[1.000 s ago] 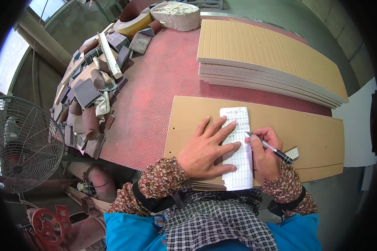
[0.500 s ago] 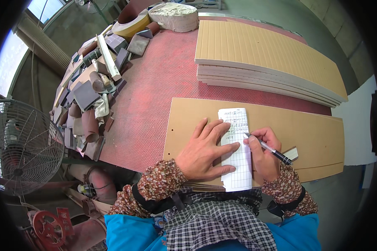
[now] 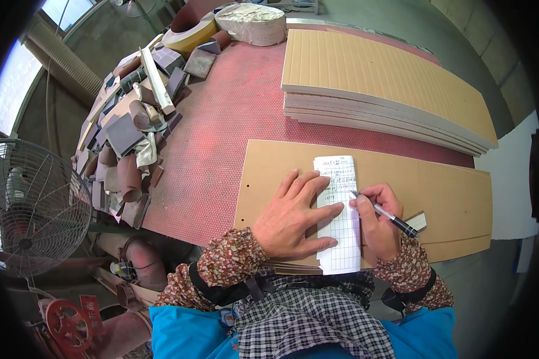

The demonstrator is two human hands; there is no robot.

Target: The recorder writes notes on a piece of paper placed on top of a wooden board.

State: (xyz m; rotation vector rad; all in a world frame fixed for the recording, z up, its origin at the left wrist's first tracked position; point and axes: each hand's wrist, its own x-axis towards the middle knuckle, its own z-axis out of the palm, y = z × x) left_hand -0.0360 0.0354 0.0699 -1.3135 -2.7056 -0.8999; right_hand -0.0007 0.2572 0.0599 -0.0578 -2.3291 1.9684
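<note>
The red-topped bench (image 3: 221, 137) fills mid-frame. Low centre, the left hand (image 3: 290, 218), fingers spread flat, pins a gridded paper slip (image 3: 343, 233) to the near brown board (image 3: 437, 185). The right hand (image 3: 377, 224) is closed around a pen (image 3: 384, 213), tip on the slip: an entry appears under way. The next stroke requires a steady slip. Stacked panels (image 3: 377, 78) lie upper right.

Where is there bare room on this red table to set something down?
The red mesh tabletop is bare between the heap of sanding scraps on the left and the stack of tan boards. The flat brown board is bare right of the right hand. The left edge is crowded.
</note>
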